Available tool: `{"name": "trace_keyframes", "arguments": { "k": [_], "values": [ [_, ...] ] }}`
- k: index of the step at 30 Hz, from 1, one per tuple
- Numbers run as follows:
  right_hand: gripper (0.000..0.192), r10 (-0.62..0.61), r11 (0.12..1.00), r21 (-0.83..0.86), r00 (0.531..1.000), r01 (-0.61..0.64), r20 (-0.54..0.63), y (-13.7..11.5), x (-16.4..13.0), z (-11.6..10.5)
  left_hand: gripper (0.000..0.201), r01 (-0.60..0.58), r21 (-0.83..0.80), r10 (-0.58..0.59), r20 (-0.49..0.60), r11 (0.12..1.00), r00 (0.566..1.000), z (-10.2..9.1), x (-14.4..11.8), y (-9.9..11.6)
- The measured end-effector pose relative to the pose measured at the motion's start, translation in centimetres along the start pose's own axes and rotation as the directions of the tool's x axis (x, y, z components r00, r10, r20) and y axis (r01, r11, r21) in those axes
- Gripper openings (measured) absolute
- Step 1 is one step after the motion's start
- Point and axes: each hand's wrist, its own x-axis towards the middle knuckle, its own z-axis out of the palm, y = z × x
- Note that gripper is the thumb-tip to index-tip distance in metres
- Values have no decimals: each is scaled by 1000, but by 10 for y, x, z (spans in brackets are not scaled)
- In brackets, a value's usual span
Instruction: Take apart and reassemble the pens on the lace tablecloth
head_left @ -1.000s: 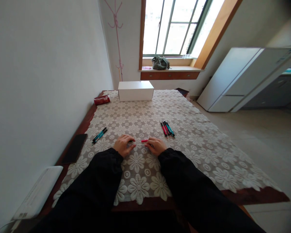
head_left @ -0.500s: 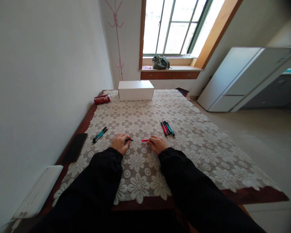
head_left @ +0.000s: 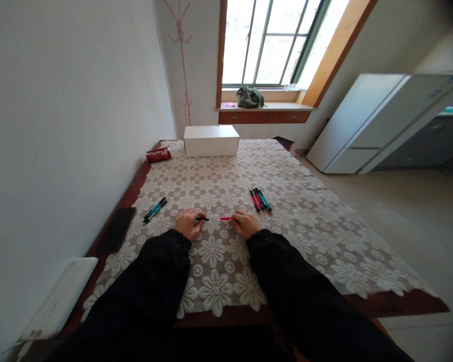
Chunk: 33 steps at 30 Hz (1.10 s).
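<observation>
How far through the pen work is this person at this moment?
Set aside: two teal-and-black pens lie together left of the hands. In hand: the left hand pinches a black piece and the right hand a red pen barrel, joined by a thin light rod over the white lace tablecloth. Left: a mixed red and teal pen cluster lies untouched to the right.

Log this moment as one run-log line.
left hand: grips black pen part | right hand: grips red pen part | nearby: pen bundle, two teal pens | surface: lace tablecloth
</observation>
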Motion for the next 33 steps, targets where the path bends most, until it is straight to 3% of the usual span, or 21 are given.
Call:
{"name": "trace_keyframes", "arguments": {
  "k": [20,33],
  "values": [
    [25,-113,992,64,993,110,40,-2,-1,0,13,-100,-108,106,49,989,993,-2,-2,8],
    [18,-115,983,152,990,102,81,-8,-3,3,12,-191,-135,204,91,972,975,-2,-1,10]
  ]
}}
